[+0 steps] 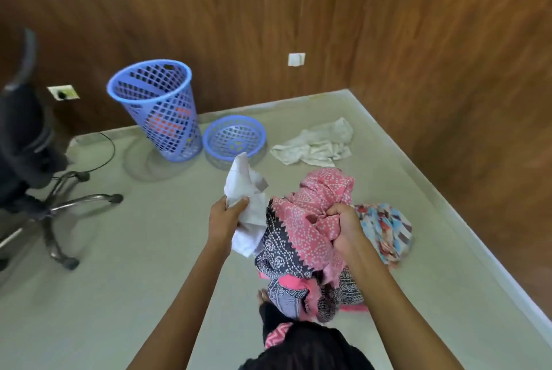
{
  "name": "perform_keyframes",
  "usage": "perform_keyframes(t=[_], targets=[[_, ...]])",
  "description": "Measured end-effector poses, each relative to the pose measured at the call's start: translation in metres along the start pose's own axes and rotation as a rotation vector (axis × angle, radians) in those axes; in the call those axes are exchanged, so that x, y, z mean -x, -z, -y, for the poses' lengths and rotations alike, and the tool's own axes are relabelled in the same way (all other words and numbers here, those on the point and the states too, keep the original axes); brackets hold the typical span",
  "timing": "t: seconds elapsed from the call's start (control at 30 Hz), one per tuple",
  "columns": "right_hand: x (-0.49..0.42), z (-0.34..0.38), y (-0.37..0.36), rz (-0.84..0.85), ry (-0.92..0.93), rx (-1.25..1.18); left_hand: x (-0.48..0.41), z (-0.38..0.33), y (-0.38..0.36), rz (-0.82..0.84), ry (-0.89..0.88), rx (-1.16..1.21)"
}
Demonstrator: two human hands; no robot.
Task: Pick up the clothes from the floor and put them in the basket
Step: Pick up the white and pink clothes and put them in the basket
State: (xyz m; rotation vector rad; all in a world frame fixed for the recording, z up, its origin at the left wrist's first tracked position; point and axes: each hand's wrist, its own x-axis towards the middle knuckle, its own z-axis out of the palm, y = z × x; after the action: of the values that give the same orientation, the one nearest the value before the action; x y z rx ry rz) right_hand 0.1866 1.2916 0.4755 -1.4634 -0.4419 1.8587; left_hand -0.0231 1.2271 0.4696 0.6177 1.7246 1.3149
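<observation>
From the head camera, the left hand (226, 218) is raised in front of the body, its fingers (239, 205) curled and pinching a crumpled white cloth (246, 187) that sticks up above the hand and hangs below it. Just beside it, the right hand (344, 227) is closed in a fist, gripping a bunched pink dotted cloth (313, 214) with a dark patterned border, which drapes down toward the floor (134, 265). Both forearms reach forward from the bottom of the view. A flowered cloth (386, 230) lies on the floor just right of the right hand, and a pale cloth (316, 142) lies farther off. The tall blue basket (155, 112) stands well apart to the upper left, with orange and dark items showing through its mesh. A shallow blue basket (234, 136) sits beside it. An office chair (30, 145) stands at the left.
</observation>
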Motion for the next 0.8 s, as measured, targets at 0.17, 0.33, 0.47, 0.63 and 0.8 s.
perform_keyframes(t=[0.17,0.33,0.47,0.63,0.8], targets=[[-0.069,0.041,-0.099,0.082,-0.027,0.070,-0.104,-0.053,0.032,-0.110,-0.040,0.031],[-0.130,0.074,-0.196,0.190,-0.046,0.122,-0.193,-0.088,0.062,-0.205,-0.037,0.095],[-0.177,0.086,-0.276,0.201,-0.040,0.171,-0.262,-0.100,0.109,-0.259,0.004,0.125],[-0.237,0.097,-0.374,0.214,-0.022,0.150,-0.366,-0.121,0.164,-0.276,0.011,0.148],[-0.280,0.110,-0.477,0.230,-0.022,0.099,-0.470,-0.173,0.212,-0.224,-0.037,0.220]])
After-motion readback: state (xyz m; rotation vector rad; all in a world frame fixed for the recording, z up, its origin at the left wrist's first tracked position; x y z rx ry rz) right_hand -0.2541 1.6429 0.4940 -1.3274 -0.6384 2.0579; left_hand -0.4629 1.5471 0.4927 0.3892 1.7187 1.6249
